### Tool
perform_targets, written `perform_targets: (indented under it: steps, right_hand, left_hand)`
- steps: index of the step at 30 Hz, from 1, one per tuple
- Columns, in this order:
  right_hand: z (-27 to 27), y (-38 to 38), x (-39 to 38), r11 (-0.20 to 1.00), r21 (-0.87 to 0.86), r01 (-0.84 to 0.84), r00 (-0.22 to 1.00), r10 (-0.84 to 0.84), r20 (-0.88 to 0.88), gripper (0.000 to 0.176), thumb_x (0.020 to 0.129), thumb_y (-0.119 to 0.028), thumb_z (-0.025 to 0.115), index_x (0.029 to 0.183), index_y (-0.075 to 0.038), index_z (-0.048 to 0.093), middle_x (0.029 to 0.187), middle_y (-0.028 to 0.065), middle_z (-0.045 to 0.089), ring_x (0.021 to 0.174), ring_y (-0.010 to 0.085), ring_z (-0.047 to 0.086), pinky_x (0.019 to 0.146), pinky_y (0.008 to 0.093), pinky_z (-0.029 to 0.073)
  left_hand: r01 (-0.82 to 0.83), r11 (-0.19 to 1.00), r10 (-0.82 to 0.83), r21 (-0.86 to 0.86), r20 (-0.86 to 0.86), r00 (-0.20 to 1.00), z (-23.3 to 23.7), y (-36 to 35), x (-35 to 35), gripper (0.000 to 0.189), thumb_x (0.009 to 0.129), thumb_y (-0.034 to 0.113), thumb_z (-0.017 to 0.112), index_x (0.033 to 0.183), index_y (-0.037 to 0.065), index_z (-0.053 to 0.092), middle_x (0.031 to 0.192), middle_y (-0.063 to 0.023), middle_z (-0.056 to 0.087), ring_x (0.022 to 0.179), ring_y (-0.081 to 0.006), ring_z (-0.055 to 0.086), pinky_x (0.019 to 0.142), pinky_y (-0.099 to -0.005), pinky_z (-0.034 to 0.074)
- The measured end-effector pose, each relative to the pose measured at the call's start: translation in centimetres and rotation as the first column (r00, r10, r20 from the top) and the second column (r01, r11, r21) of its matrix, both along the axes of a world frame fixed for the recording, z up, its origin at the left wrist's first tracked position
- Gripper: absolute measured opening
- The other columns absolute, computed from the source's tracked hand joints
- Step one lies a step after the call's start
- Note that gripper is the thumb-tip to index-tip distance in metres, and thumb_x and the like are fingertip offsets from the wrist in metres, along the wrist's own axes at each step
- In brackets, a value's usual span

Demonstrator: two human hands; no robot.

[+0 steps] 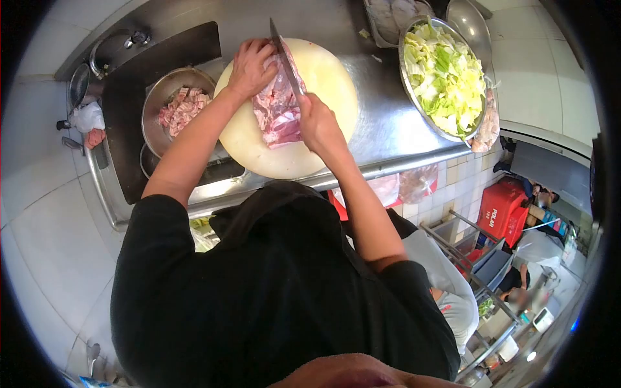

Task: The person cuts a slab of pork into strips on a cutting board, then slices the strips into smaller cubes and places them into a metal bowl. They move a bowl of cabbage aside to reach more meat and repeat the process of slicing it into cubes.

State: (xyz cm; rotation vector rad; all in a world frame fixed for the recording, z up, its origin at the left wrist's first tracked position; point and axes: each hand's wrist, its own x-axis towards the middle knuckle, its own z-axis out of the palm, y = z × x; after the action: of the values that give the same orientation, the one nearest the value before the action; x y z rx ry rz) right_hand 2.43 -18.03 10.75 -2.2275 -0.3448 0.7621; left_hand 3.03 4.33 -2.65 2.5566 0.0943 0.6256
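Observation:
A slab of raw meat lies lengthwise on a round, pale yellow cutting board. My left hand presses its bent fingers onto the far left part of the meat and holds it. In my right hand is the handle of a knife, whose long blade points away from me and lies along the right side of the meat. The handle is mostly hidden by my fingers. Left of the board, a metal bowl holds cut pieces of meat.
The bowl is at the sink, with a tap behind. To the right stands a large bowl of chopped cabbage, beside a tray. The steel counter's edge runs before me. Another person is at lower right.

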Motion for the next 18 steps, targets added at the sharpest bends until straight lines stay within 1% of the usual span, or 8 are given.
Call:
perform_targets:
  steps: [3, 6, 9, 12, 14, 15, 16, 18]
  right_hand:
    - [-2.3, 3.7, 2.9, 0.998, 0.049, -0.044, 0.994, 0.039, 0.106, 0.05, 0.109, -0.037, 0.038, 0.123, 0.004, 0.062, 0.11, 0.0397, 0.066, 0.111, 0.0556, 0.062, 0.099, 0.0573, 0.048]
    - [-3.3, 6.2, 4.0, 0.998, 0.061, -0.034, 0.991, 0.026, 0.135, 0.052, 0.109, -0.039, 0.037, 0.121, 0.004, 0.062, 0.109, 0.04, 0.065, 0.111, 0.0573, 0.06, 0.099, 0.0578, 0.047]
    - [-2.6, 5.3, 3.6, 1.0, -0.004, -0.031, 0.991, 0.031, 0.133, 0.052, 0.109, -0.041, 0.037, 0.121, 0.002, 0.063, 0.11, 0.0391, 0.066, 0.111, 0.0565, 0.061, 0.099, 0.0576, 0.047]
    - [-0.3, 1.8, 1.7, 0.992, -0.101, -0.072, 0.997, 0.076, 0.033, 0.05, 0.109, -0.04, 0.038, 0.123, 0.0, 0.063, 0.109, 0.0379, 0.067, 0.11, 0.0556, 0.062, 0.097, 0.058, 0.048]
    - [0.5, -0.4, -0.4, 0.991, -0.117, -0.061, 0.997, 0.067, 0.046, 0.048, 0.109, -0.039, 0.039, 0.123, 0.0, 0.064, 0.107, 0.0378, 0.067, 0.109, 0.0557, 0.062, 0.096, 0.0584, 0.048]
    - [0.3, -0.8, -0.8, 0.991, -0.121, -0.056, 0.997, 0.063, 0.053, 0.047, 0.109, -0.038, 0.039, 0.123, -0.001, 0.064, 0.107, 0.0378, 0.067, 0.108, 0.0558, 0.062, 0.096, 0.0586, 0.048]
    - [-1.1, -0.5, -0.8, 0.991, -0.125, -0.037, 0.995, 0.049, 0.089, 0.045, 0.109, -0.036, 0.04, 0.122, 0.001, 0.064, 0.105, 0.0377, 0.067, 0.106, 0.0568, 0.062, 0.095, 0.0591, 0.048]
    - [-3.3, 2.4, 1.5, 0.996, -0.049, -0.068, 0.988, 0.074, 0.135, 0.047, 0.109, -0.036, 0.039, 0.123, 0.001, 0.064, 0.106, 0.0377, 0.067, 0.108, 0.0559, 0.063, 0.095, 0.0584, 0.048]
  left_hand:
    - [-0.005, 1.0, 0.005, -0.006, -0.077, 0.997, 0.5, -0.2, -0.1, 0.042, 0.086, 0.028, 0.066, 0.122, 0.007, 0.063, 0.132, -0.0184, 0.057, 0.127, -0.0443, 0.048, 0.107, -0.054, 0.041]
    - [-0.027, 1.0, 0.026, -0.006, -0.115, 0.993, 1.3, -0.5, -0.5, 0.042, 0.086, 0.028, 0.066, 0.122, 0.007, 0.063, 0.131, -0.0185, 0.057, 0.127, -0.0439, 0.048, 0.108, -0.0537, 0.041]
    - [-0.003, 0.999, 0.001, -0.043, -0.036, 0.999, 0.6, -0.3, -0.6, 0.042, 0.086, 0.028, 0.066, 0.122, 0.007, 0.063, 0.131, -0.0186, 0.057, 0.128, -0.0429, 0.048, 0.108, -0.0542, 0.04]
    - [-0.046, 0.997, 0.044, -0.065, -0.029, 0.999, -0.3, -0.3, -0.4, 0.043, 0.083, 0.031, 0.066, 0.122, 0.012, 0.064, 0.129, -0.0116, 0.059, 0.129, -0.0388, 0.048, 0.105, -0.0582, 0.042]
    - [-0.063, 0.995, 0.061, -0.082, -0.025, 0.998, 0.0, -0.7, -0.6, 0.043, 0.082, 0.031, 0.067, 0.121, 0.012, 0.064, 0.131, -0.0116, 0.059, 0.129, -0.0389, 0.048, 0.105, -0.0584, 0.042]
    - [-0.072, 0.994, 0.07, -0.086, -0.022, 0.997, 0.0, -0.8, -0.5, 0.043, 0.082, 0.031, 0.067, 0.121, 0.012, 0.064, 0.131, -0.0117, 0.059, 0.129, -0.0389, 0.048, 0.105, -0.0584, 0.042]
    - [-0.081, 0.994, 0.08, -0.07, -0.008, 0.997, -0.4, -0.7, -0.3, 0.043, 0.082, 0.031, 0.067, 0.12, 0.012, 0.065, 0.132, -0.0116, 0.059, 0.129, -0.039, 0.048, 0.105, -0.0584, 0.042]
    - [-0.092, 0.995, 0.093, -0.035, 0.023, 0.995, -1.0, -0.8, -0.1, 0.042, 0.081, 0.031, 0.068, 0.119, 0.013, 0.065, 0.134, -0.0114, 0.058, 0.129, -0.0392, 0.048, 0.105, -0.0582, 0.042]
